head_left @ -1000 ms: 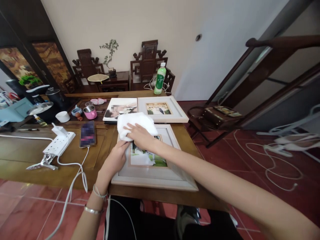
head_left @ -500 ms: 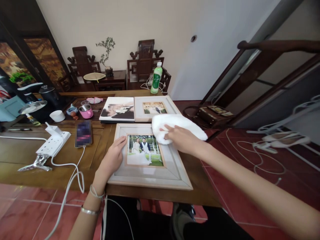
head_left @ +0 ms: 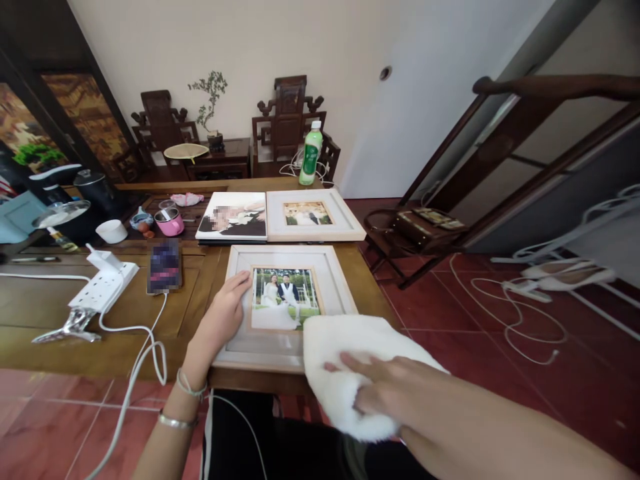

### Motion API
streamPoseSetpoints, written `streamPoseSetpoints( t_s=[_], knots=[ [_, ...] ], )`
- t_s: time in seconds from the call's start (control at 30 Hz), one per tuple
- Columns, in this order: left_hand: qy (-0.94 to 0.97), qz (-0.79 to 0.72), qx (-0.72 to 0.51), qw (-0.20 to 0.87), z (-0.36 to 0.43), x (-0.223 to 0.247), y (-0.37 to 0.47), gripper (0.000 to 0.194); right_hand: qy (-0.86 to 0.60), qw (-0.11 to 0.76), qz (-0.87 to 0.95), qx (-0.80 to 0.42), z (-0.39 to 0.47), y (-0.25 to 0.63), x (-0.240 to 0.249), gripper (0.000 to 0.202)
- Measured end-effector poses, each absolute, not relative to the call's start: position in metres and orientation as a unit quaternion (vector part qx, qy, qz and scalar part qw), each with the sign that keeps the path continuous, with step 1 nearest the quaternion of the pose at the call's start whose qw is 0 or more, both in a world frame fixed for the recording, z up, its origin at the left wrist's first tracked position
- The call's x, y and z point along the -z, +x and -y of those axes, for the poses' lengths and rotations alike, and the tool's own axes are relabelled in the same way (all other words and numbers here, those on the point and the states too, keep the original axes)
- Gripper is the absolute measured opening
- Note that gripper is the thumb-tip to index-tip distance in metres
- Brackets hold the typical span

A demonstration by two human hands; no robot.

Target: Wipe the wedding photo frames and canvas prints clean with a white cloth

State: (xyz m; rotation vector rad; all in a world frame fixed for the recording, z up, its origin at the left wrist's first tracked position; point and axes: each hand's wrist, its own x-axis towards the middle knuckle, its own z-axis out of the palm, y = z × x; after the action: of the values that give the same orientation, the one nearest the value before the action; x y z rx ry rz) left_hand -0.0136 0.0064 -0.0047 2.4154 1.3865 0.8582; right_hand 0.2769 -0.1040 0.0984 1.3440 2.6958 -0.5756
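A pale framed photo (head_left: 280,357) of a couple lies flat near the front edge of the wooden table (head_left: 195,333). My left hand (head_left: 229,303) rests on the frame's left border, fingers laid flat and nothing held. With my right hand (head_left: 377,387) I grip a fluffy white cloth (head_left: 360,337), which covers the frame's lower right corner and hangs past the table edge. Behind it lie a second framed photo (head_left: 343,217) and a white-edged picture panel (head_left: 233,217), side by side.
Left on the table are a power strip (head_left: 103,283), a phone (head_left: 165,267), a pink cup (head_left: 170,222) and a white cup (head_left: 111,231). A green bottle (head_left: 311,157) stands at the back edge. A wooden chair (head_left: 425,250) is at the right.
My right hand has moved with the cloth from the frame's upper right corner toward me, to its lower right corner. My left hand stays on the left border.
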Motion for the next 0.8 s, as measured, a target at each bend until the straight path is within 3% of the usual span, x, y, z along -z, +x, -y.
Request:
streamPoseSetpoints(
  t_s=[0.13, 0.3, 0.4, 0.53, 0.67, 0.8],
  knots=[
    [0.834, -0.465, -0.275, 0.112, -0.006, 0.003, -0.015, 0.055, 0.456, 0.093, -0.869, 0.17, 0.067, 0.253, -0.099, 0.053],
    [0.836, -0.465, -0.267, 0.116, -0.006, 0.003, -0.016, 0.059, 0.493, 0.012, -0.869, -0.051, -0.006, 0.237, -0.065, 0.053],
    [0.831, -0.468, -0.276, 0.118, -0.006, 0.004, -0.016, 0.059, 0.487, 0.024, -0.867, -0.101, -0.029, 0.228, -0.05, 0.047],
    [0.827, -0.47, -0.287, 0.116, -0.007, 0.005, -0.015, 0.058, 0.471, 0.079, -0.877, -0.046, -0.003, 0.215, -0.054, 0.046],
    [0.82, -0.479, -0.29, 0.12, -0.006, 0.004, -0.014, 0.057, 0.404, 0.135, -0.899, 0.099, 0.049, 0.209, -0.086, 0.048],
    [0.811, -0.488, -0.288, 0.146, -0.002, -0.002, -0.011, 0.047, 0.353, 0.108, -0.903, 0.219, 0.064, 0.206, -0.106, 0.042]
  ],
)
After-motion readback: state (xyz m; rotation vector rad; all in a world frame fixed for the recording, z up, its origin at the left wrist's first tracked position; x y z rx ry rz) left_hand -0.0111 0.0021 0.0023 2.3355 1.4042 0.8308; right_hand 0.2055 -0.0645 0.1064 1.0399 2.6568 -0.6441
